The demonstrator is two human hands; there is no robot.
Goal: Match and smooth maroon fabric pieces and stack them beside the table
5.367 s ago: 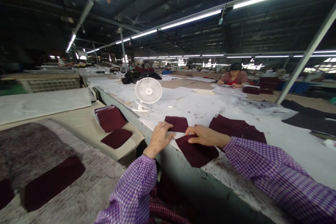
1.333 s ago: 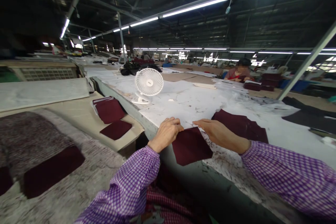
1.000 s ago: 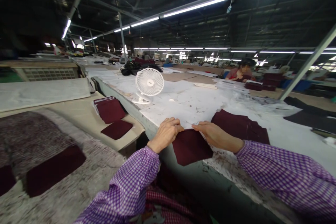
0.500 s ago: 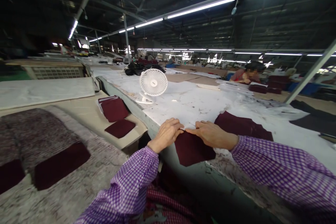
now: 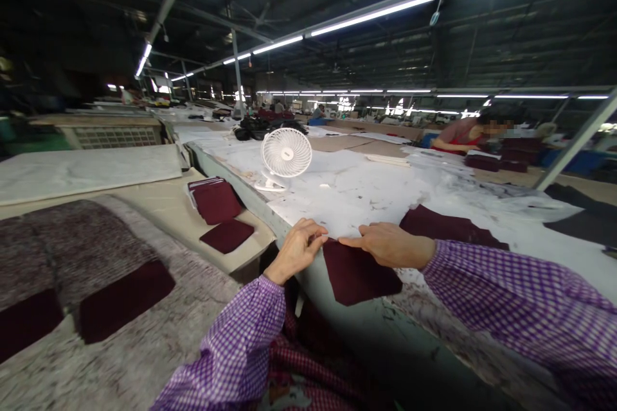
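A dark maroon fabric piece [image 5: 359, 276] hangs partly over the near edge of the white-covered table. At its top left corner, my left hand [image 5: 297, 250] has thumb and index finger pinched together; what lies between them is too small to make out. My right hand [image 5: 393, 245] rests over the piece's upper right side, index finger stretched along the top edge and its tip on the cloth. The other fingers are bent and partly hidden. Just beyond that hand lies a larger maroon fabric piece [image 5: 453, 228].
A white fan [image 5: 286, 153] stands on the white-covered table [image 5: 332, 196]. To the left, a stack of maroon pieces [image 5: 215, 201] and a single piece [image 5: 227, 236] lie on a beige board. More maroon pieces [image 5: 126, 300] lie on the mottled surface. A person [image 5: 457, 136] works at the far right.
My left hand has moved left, away from my right fingertip, to the cloth's top left corner. My right hand stays on the top edge, and the camera view has shifted slightly left.
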